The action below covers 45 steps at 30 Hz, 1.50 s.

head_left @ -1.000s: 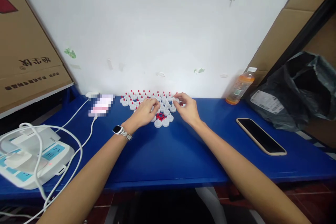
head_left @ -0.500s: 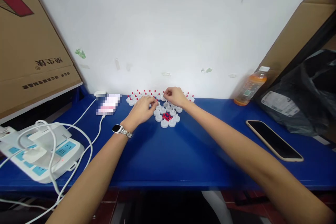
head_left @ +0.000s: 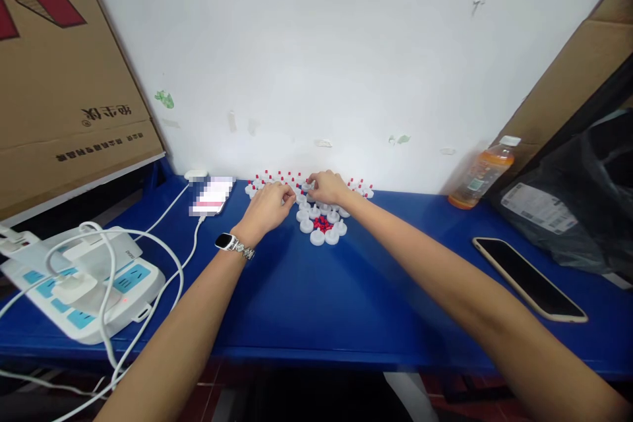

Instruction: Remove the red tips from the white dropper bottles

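Observation:
Several small white round caps [head_left: 324,227], some topped with red tips, lie in a cluster on the blue table [head_left: 316,297] near the wall. A little heap of loose red bits [head_left: 322,223] sits among the front caps. My left hand [head_left: 267,208], with a watch on its wrist, rests curled at the left of the cluster, fingertips pinched together on something I cannot make out. My right hand [head_left: 329,188] reaches across the back rows, fingers bent and pinched on a small piece I cannot name.
A white power strip [head_left: 84,290] with plugs and white cables lies at the left edge. A phone [head_left: 529,279] lies face up at the right, an orange drink bottle [head_left: 477,178] stands by the wall, a black bag [head_left: 578,204] beyond it. Cardboard boxes [head_left: 64,72] lean at left.
My right hand has moved left from the right side of the cluster to the back middle rows. The left hand has stayed at the cluster's left. The view has shifted a little.

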Motion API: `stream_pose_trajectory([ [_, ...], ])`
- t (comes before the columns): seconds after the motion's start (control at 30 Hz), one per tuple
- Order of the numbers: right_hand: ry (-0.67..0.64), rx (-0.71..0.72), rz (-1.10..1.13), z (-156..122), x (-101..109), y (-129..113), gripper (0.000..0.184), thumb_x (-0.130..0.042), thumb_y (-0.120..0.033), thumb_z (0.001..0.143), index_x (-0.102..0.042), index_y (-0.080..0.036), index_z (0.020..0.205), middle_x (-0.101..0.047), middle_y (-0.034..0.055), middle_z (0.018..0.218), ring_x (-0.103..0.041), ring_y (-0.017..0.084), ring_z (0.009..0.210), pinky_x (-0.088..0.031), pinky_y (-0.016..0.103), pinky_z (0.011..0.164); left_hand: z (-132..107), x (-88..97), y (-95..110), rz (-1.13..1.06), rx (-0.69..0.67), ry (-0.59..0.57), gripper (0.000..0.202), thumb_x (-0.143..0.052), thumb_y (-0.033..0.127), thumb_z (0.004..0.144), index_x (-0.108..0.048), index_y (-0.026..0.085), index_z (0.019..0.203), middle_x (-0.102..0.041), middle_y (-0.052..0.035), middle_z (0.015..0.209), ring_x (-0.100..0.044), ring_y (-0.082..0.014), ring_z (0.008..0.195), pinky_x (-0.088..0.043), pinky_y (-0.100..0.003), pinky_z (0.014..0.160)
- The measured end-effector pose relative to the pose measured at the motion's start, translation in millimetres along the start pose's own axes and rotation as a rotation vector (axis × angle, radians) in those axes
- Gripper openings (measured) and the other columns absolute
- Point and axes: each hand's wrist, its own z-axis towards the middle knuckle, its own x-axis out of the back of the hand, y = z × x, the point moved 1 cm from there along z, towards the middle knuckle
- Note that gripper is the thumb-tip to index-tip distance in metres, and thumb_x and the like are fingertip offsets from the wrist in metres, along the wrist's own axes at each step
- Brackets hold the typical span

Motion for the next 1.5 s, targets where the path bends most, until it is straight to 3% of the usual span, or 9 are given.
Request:
stream_pose_trajectory([
  [0.1,0.061,0.076,0.016,-1,-1,-4,0.044,-0.067,-0.031,0.081,-0.07,-0.023,0.124,-0.069,0.013,0.121,-0.055,0.032,0.118,-0.042,0.045,0.099,1,-1.2,-3,-0.005,0.004,0.01,0.024,-0.048,0.028,0.098,-0.069,0.021,0.089,-0.074,-0.0092,0.094,-0.065,-0.0283,0.093,-0.048,-0.039,0.079],
  [0.27,0.04,0.053,0.018,4,-8,-9,0.028,-0.067,-0.045,0.086,-0.079,-0.024,0.1,-0.066,0.0138,0.113,-0.052,0.033,0.116,-0.036,0.048,0.101,1,-1.3,-3,0.002,0.048,-0.006,0.024,-0.046,0.027,0.098,-0.067,0.02,0.09,-0.073,-0.0084,0.097,-0.064,-0.0275,0.097,-0.046,-0.037,0.079],
  [0.47,0.111,0.058,0.111,6,-6,-6,0.019,-0.065,-0.035,0.089,-0.077,-0.023,0.097,-0.067,0.0112,0.109,-0.053,0.031,0.113,-0.036,0.047,0.1,2,0.1,-2,-0.019,0.049,0.002,0.025,-0.045,0.029,0.099,-0.067,0.02,0.089,-0.071,-0.0083,0.094,-0.062,-0.0262,0.091,-0.044,-0.037,0.077],
  [0.57,0.239,0.121,0.339,-10,7,-2,0.017,-0.058,-0.029,0.092,-0.071,-0.02,0.1,-0.069,0.0089,0.109,-0.059,0.025,0.106,-0.043,0.041,0.095,4,-0.9,-1,-0.063,0.019,0.032,0.028,-0.044,0.032,0.101,-0.065,0.02,0.087,-0.069,-0.0088,0.092,-0.062,-0.0263,0.091,-0.045,-0.038,0.079],
  [0.73,0.339,0.11,0.733,-62,21,8,0.02,-0.054,-0.033,0.093,-0.065,-0.021,0.105,-0.073,0.0026,0.1,-0.061,0.015,0.07,-0.047,0.029,0.067,3,-6.1,16,-0.232,-0.071,0.106,0.028,-0.044,0.037,0.102,-0.064,0.02,0.092,-0.068,-0.0072,0.099,-0.061,-0.0241,0.096,-0.046,-0.038,0.084],
  [0.97,0.398,0.087,0.738,-103,6,19,0.021,-0.062,-0.025,0.08,-0.069,-0.019,0.099,-0.072,0.0031,0.096,-0.058,0.015,0.071,-0.047,0.03,0.068,-1,-20.8,55,-0.199,-0.234,0.071,0.023,-0.049,0.039,0.102,-0.06,0.019,0.096,-0.064,-0.006,0.095,-0.059,-0.0234,0.093,-0.047,-0.038,0.083],
  [1.2,0.472,0.168,0.772,-117,12,7,0.02,-0.059,-0.023,0.084,-0.061,-0.021,0.104,-0.069,0.0012,0.091,-0.06,0.015,0.074,-0.051,0.029,0.07,2,-32.1,57,0.03,-0.438,0.088,0.03,-0.029,0.028,0.108,-0.056,0.018,0.103,-0.061,-0.0102,0.099,-0.056,-0.0244,0.091,-0.046,-0.039,0.083],
  [1.33,0.565,0.224,0.585,-123,18,2,0.022,-0.056,-0.018,0.089,-0.061,-0.021,0.109,-0.07,0.0055,0.101,-0.065,0.019,0.09,-0.053,0.035,0.085,4,-34.8,62,-0.194,-0.355,0.153,0.033,-0.028,0.032,0.108,-0.054,0.02,0.091,-0.061,-0.0061,0.087,-0.056,-0.0204,0.08,-0.045,-0.034,0.076],
  [1.5,0.674,0.298,0.442,-121,19,-6,0.028,-0.05,-0.012,0.092,-0.06,-0.021,0.116,-0.068,0.0114,0.115,-0.063,0.024,0.112,-0.052,0.041,0.098,6,-40.8,78,-0.52,-0.055,0.173,0.037,-0.034,0.036,0.106,-0.05,0.02,0.077,-0.054,0.0003,0.066,-0.05,-0.0155,0.061,-0.036,-0.031,0.062],
])
